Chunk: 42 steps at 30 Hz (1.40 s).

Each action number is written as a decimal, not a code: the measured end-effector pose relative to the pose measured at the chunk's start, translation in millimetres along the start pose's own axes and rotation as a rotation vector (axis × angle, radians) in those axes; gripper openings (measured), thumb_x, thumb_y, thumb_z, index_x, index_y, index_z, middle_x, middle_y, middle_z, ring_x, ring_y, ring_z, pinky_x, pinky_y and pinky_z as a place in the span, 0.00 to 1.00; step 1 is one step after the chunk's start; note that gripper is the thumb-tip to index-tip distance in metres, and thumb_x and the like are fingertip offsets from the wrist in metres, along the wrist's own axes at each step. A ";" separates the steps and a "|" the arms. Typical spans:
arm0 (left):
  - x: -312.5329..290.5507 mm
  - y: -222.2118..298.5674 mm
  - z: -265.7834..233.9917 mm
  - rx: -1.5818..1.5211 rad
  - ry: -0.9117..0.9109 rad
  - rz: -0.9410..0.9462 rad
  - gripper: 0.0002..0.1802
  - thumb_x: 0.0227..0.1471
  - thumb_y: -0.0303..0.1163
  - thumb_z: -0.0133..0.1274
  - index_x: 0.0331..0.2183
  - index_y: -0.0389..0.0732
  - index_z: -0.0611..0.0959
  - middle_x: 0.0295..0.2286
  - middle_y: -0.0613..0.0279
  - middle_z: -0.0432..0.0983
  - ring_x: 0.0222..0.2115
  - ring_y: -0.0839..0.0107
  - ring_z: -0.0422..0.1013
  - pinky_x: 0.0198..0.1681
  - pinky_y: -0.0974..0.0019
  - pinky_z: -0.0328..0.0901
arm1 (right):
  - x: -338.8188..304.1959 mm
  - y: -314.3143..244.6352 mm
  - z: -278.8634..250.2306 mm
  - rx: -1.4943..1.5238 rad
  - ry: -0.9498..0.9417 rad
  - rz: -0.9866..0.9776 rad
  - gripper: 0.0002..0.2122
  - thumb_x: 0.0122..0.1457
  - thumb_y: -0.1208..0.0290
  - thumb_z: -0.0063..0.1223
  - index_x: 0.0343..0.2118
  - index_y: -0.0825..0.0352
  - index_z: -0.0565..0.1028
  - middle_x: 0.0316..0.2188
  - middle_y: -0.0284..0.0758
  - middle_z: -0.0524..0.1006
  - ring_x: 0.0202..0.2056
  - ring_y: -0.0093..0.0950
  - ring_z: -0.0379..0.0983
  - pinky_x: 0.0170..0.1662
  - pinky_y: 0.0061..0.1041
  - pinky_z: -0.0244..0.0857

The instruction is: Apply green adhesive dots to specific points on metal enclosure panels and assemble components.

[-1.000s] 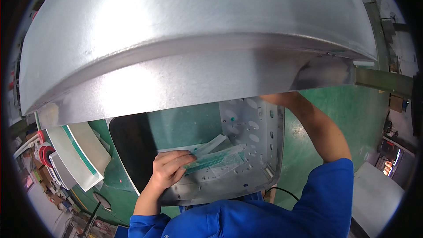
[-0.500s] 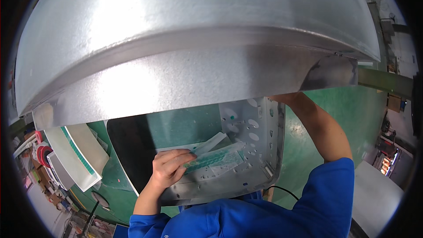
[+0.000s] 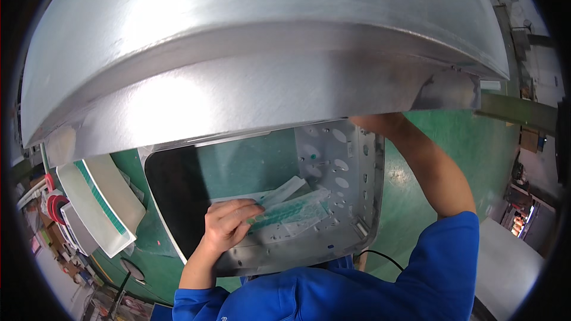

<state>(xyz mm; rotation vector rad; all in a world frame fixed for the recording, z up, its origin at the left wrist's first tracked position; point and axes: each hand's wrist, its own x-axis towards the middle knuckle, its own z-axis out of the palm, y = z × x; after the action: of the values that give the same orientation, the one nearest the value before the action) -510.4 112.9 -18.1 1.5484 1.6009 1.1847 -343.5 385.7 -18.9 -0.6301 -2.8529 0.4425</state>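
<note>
My left hand point(image 3: 228, 223) is closed, with fingers and thumb pinching the end of translucent plastic strips with green patches point(image 3: 291, 211). These reach to the right over the inside of a grey sheet-metal frame point(image 3: 333, 226), whose right wall has round and oval holes. My right hand point(image 3: 376, 122) reaches up to the frame's far right corner, beneath a large silvery metal panel point(image 3: 267, 83). Its fingers are hidden by that panel. The panel fills the upper part of the view, close in front of me.
At left stands a white curved part point(image 3: 101, 202) with a green strip along it, near red rings point(image 3: 58, 207). A round plate on a stand point(image 3: 132, 270) is at lower left. Green floor point(image 3: 440, 137) lies to the right, crossed by a black cable point(image 3: 383, 255) near my body.
The metal panel's lower edge sits slightly higher, baring more of the frame's far edge. My right hand has shifted a little up and left with it. My left hand keeps its hold.
</note>
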 end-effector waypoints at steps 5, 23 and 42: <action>-9.8 5.7 -5.4 0.034 0.052 0.046 0.11 0.29 0.20 0.53 0.25 0.36 0.78 0.24 0.56 0.74 0.22 0.63 0.72 0.22 0.69 0.67 | 19.3 -8.4 -7.0 0.308 -0.352 0.365 0.09 0.42 0.65 0.57 0.24 0.65 0.75 0.26 0.34 0.75 0.31 0.30 0.70 0.37 0.26 0.61; -65.6 58.3 -35.2 -0.008 0.204 -0.068 0.15 0.30 0.15 0.52 0.28 0.39 0.78 0.32 0.57 0.71 0.29 0.64 0.72 0.28 0.69 0.67 | -22.8 -172.4 -9.0 0.491 0.019 -0.671 0.05 0.41 0.76 0.51 0.24 0.67 0.73 0.25 0.33 0.72 0.20 0.25 0.69 0.21 0.21 0.63; -85.4 57.3 -71.5 0.232 0.166 0.264 0.15 0.30 0.19 0.50 0.29 0.32 0.76 0.31 0.52 0.71 0.27 0.58 0.70 0.27 0.63 0.64 | -14.1 -241.4 -40.9 0.700 -0.304 -0.158 0.08 0.43 0.78 0.56 0.29 0.70 0.74 0.29 0.36 0.75 0.31 0.29 0.69 0.36 0.26 0.62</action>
<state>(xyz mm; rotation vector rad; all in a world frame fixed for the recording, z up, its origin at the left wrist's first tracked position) -538.0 11.3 49.7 1.9003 1.7299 1.3341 -412.9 180.8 96.6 -0.2108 -2.6809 1.5135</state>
